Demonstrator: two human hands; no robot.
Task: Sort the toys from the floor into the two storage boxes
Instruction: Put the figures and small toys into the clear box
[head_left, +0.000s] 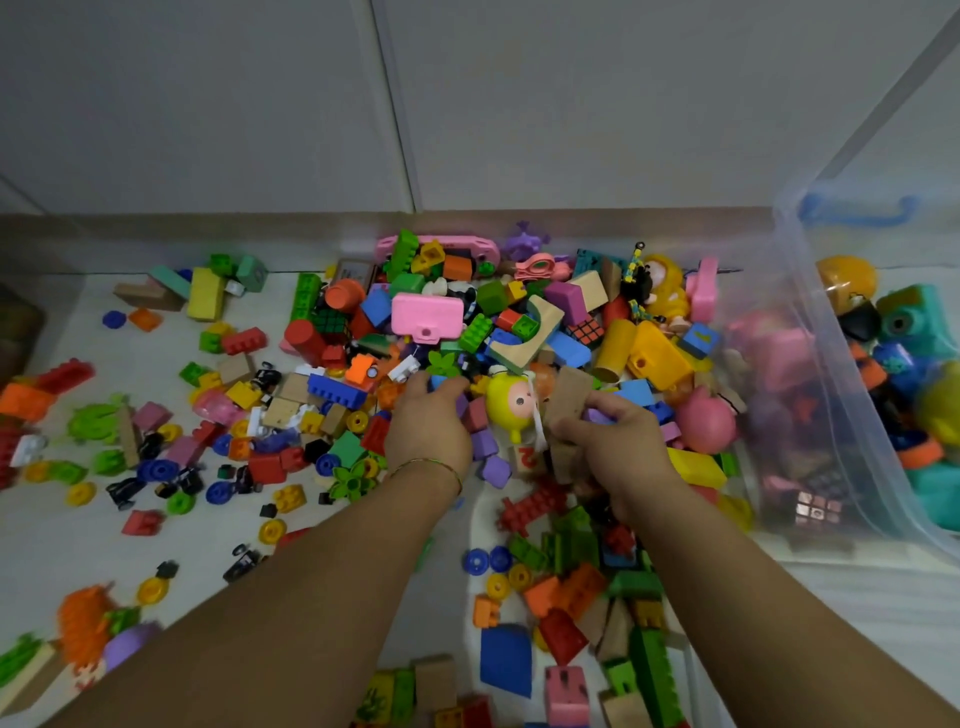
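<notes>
A big heap of mixed toys (467, 322) covers the floor: plastic bricks, wooden blocks, puzzle cubes, wheels, figures. My left hand (428, 421) reaches into the heap with fingers curled down over small pieces near a blue brick; what it holds is hidden. My right hand (608, 441) grips a tan wooden block (569, 397) together with a small purple piece (597, 415). A yellow round-headed figure (511, 405) lies between the two hands. A clear storage box (810, 364) with a blue handle stands at the right, holding several toys.
A grey wall with a skirting board (208, 223) runs behind the heap. Loose bricks and wheels scatter over the white floor (62, 545) at the left. An orange spiky toy (83, 623) lies near the lower left. More blocks lie under my right forearm.
</notes>
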